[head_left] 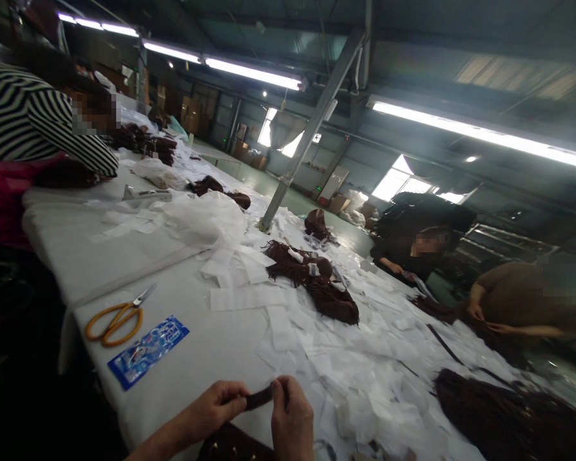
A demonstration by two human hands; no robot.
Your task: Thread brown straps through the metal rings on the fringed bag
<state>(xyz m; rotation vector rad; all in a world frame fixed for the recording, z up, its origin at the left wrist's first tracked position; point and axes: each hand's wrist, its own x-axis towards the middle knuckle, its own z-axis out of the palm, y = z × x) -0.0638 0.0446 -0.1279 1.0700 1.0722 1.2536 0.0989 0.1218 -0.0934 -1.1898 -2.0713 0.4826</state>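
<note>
A short dark brown strap (pixel 259 398) is stretched between my two hands at the bottom of the head view. My left hand (pixel 217 406) pinches one end between thumb and fingers. The other end is gripped by my right hand (pixel 292 413), its thumb pressed against the fingers. Just below lies a dark brown piece with brass-coloured metal eyelets (pixel 233 445), partly cut off by the frame's lower edge. To the left on the table are yellow-handled scissors (pixel 116 323) and a shiny blue printed packet (pixel 148 352).
White paper and thin wrapping (pixel 374 378) cover much of the table (pixel 211 333). Dark brown fringed bags (pixel 331 298) lie mid-table; another fringed brown bag (pixel 504 410) is at right. A slanted metal post (pixel 292 166) stands beyond. People work at left and right.
</note>
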